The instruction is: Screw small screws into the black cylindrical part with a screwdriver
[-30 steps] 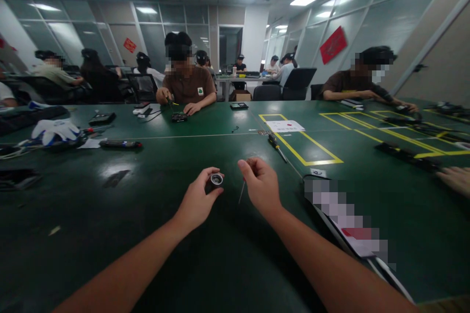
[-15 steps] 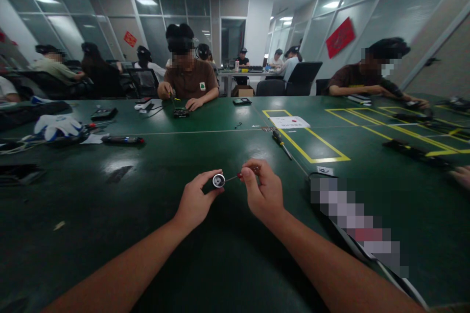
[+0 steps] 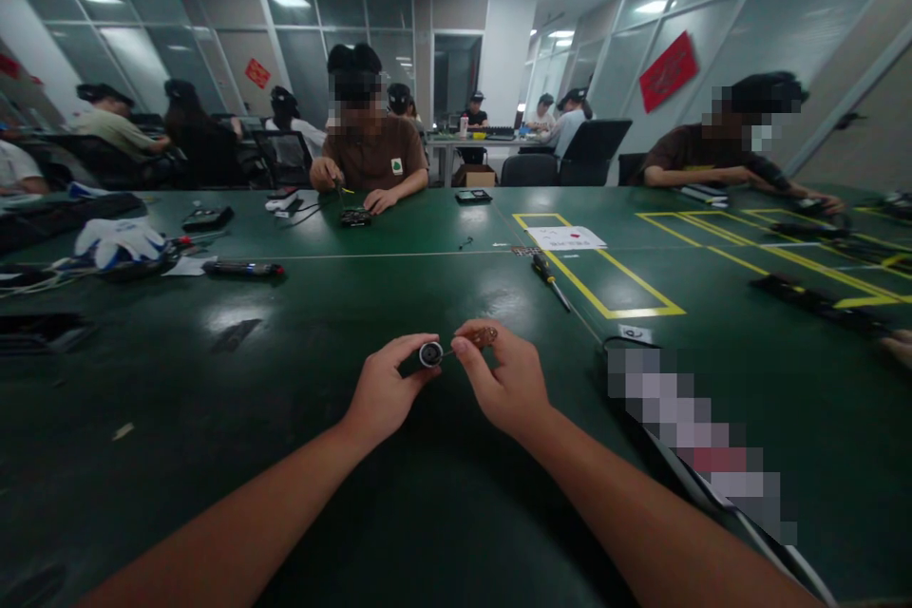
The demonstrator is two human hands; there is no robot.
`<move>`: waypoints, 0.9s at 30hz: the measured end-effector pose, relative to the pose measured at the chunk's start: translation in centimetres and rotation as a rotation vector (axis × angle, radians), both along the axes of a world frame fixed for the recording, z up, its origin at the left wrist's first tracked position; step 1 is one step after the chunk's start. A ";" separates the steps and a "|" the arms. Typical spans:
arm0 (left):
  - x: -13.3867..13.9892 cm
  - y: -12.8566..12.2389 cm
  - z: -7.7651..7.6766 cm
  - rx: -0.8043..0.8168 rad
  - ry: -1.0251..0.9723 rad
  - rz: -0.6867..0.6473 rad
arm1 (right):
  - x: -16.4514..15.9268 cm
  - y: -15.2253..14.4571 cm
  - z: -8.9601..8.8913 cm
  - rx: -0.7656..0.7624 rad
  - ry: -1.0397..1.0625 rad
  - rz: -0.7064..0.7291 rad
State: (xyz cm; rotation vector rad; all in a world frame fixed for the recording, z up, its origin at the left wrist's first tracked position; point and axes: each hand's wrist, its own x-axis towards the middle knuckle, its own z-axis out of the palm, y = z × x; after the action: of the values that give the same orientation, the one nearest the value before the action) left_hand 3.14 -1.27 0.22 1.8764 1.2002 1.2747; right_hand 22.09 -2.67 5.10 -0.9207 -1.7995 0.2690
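My left hand (image 3: 385,387) grips a small round part with a pale rim and a dark hollow inside (image 3: 430,354), its open face turned towards me. Between the thumb and fingers of my right hand (image 3: 504,370) is a small brown piece with light spots (image 3: 486,336). A thin grey strand or rod (image 3: 448,352) runs from the right fingertips to the hollow part; its kind is too small to tell. Both hands are held close together over the green table (image 3: 320,494). Beyond them lies a yellow-and-black screwdriver (image 3: 551,281).
At right lies a blurred-out long object with a dark edge (image 3: 645,437). White gloves (image 3: 120,242), a dark cylindrical tool (image 3: 244,269) and a black tray (image 3: 43,332) are at left. A paper sheet (image 3: 566,237) rests by yellow tape. Co-workers sit opposite and at right.
My right hand has shifted left, closer to the round part, and less of the thin strand shows. A red bit seen earlier at the right fingertips is now hidden.
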 end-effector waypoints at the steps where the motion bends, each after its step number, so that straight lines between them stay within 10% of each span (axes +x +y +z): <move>1: 0.0 0.0 0.1 0.005 0.001 0.006 | 0.0 0.0 0.0 0.009 0.016 -0.014; 27: -0.1 0.3 -0.3 0.065 0.001 0.005 | -0.1 -0.4 -0.1 0.017 -0.009 -0.018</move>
State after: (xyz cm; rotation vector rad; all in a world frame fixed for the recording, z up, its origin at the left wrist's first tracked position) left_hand 3.07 -0.99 -0.05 1.9216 1.1775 1.3302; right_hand 21.99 -3.06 4.97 -0.9279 -1.7986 0.2381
